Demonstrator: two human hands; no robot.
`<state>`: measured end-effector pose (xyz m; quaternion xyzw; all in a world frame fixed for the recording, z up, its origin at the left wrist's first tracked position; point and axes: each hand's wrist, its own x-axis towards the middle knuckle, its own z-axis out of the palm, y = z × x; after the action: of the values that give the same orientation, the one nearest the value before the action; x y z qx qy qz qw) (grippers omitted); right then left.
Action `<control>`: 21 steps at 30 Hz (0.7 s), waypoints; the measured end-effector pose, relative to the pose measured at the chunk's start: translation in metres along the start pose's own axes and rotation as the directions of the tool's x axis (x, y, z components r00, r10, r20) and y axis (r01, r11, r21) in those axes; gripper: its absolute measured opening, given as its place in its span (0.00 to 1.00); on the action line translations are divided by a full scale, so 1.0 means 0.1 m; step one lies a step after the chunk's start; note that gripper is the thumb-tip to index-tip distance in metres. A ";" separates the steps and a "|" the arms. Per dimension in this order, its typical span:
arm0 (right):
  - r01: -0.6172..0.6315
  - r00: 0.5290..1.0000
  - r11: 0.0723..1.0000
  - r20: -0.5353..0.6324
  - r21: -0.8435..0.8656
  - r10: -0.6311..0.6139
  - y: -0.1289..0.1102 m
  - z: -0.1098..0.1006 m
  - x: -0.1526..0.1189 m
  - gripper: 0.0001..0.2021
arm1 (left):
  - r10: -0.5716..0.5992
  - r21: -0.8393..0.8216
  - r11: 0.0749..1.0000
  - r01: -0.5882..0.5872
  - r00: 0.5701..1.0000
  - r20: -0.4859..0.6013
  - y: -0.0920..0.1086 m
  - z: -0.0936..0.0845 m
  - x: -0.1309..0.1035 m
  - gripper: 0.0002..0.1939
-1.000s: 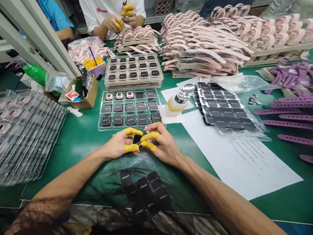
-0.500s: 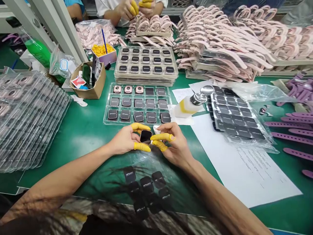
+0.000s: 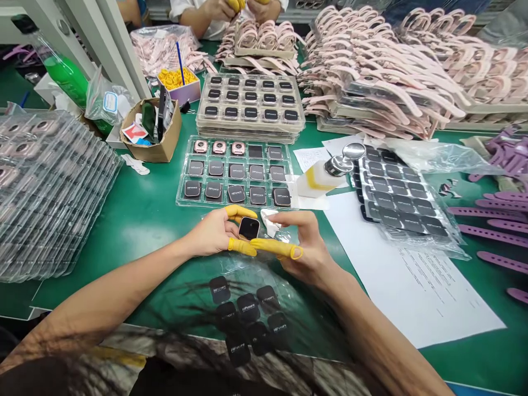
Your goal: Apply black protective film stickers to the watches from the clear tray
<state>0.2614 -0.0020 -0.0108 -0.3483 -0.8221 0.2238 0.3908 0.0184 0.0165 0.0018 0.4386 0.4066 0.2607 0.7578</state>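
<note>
My left hand (image 3: 211,233), with yellow finger cots on its fingertips, grips a smartwatch body (image 3: 249,227) by its edges. The watch's dark glossy screen faces up towards me. My right hand (image 3: 308,252) is close on the right, holding a crumpled white wipe (image 3: 269,223) at its fingertips. One yellow-covered finger of that hand reaches to the watch's lower edge. Just beyond my hands lies a clear tray (image 3: 180,193) of watch bodies, most with dark cover films and several with pink backs showing. Nearer to me, dark square films (image 3: 247,307) lie on a clear sheet.
A pump bottle (image 3: 315,180) stands right of the tray, near bagged dark films (image 3: 398,190) and a paper sheet (image 3: 412,286). Stacked trays (image 3: 53,198) rise at left, a cardboard box (image 3: 169,140) behind them. Pink straps (image 3: 379,71) pile at back; a co-worker's hands (image 3: 223,10) are there.
My right hand's index finger has lifted and straightened towards the wipe, uncovering more of it. The other yellow-covered finger has stretched left to the watch's lower edge. My left hand keeps the watch.
</note>
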 end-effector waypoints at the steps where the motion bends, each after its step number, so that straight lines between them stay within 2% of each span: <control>1: 0.011 1.000 1.000 0.020 0.028 -0.011 -0.02 0.00 0.00 0.23 | 0.002 0.016 1.000 -0.002 1.000 -0.006 0.00 0.00 0.00 0.41; 4: -0.062 0.998 0.985 0.006 0.159 0.062 -0.12 0.01 0.01 0.23 | 0.031 0.045 0.999 -0.029 0.999 -0.029 -0.02 0.00 0.01 0.41; 9: -0.124 0.990 0.967 -0.031 0.225 0.135 -0.29 0.09 0.09 0.04 | 0.009 0.016 1.000 -0.009 1.000 -0.021 -0.02 0.02 0.00 0.39; 11: -0.188 0.952 0.946 -0.188 0.265 0.242 -0.30 0.07 0.10 0.05 | -0.010 0.027 1.000 0.010 1.000 -0.019 -0.02 0.03 -0.01 0.42; 12: -0.187 0.912 0.947 -0.312 0.260 0.266 -0.28 0.05 0.10 0.04 | -0.004 0.027 1.000 0.005 0.999 -0.035 -0.02 0.03 0.00 0.42; 13: -0.162 0.876 0.962 -0.418 0.219 0.242 -0.24 0.01 0.09 0.04 | 0.011 0.014 1.000 -0.010 0.998 -0.059 -0.02 0.03 0.00 0.42; 14: -0.122 0.870 0.982 -0.461 0.147 0.177 -0.20 -0.04 0.08 0.05 | 0.034 -0.012 0.999 -0.036 0.995 -0.094 -0.02 0.03 0.01 0.41; 15: -0.065 0.907 0.996 -0.413 0.063 0.085 -0.15 -0.08 0.07 0.06 | 0.061 -0.042 0.997 -0.067 0.989 -0.135 -0.02 0.03 0.01 0.39; 16: 0.007 0.962 1.000 -0.272 -0.010 -0.010 -0.10 -0.13 0.06 0.07 | 0.088 -0.067 0.993 -0.102 0.980 -0.181 -0.02 0.03 0.02 0.38; 17: 0.079 0.994 0.996 -0.067 -0.052 -0.082 -0.06 -0.17 0.05 0.07 | 0.112 -0.083 0.988 -0.134 0.968 -0.223 -0.02 0.04 0.02 0.37; 18: 0.129 0.982 0.990 0.145 -0.063 -0.119 -0.03 -0.21 0.05 0.08 | 0.131 -0.089 0.983 -0.158 0.958 -0.254 -0.02 0.04 0.02 0.37; 19: 0.148 0.939 0.987 0.322 -0.057 -0.122 -0.01 -0.23 0.06 0.09 | 0.144 -0.088 0.981 -0.174 0.950 -0.276 -0.02 0.05 0.02 0.37; 21: 0.119 0.847 0.993 0.523 -0.022 -0.090 0.02 -0.25 0.07 0.07 | 0.148 -0.080 0.981 -0.178 0.946 -0.288 -0.02 0.07 0.02 0.38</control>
<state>0.2794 0.0068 0.0063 -0.2399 -0.9206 0.2662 0.1555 0.0252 0.0138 0.0012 0.3889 0.4580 0.4032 0.6902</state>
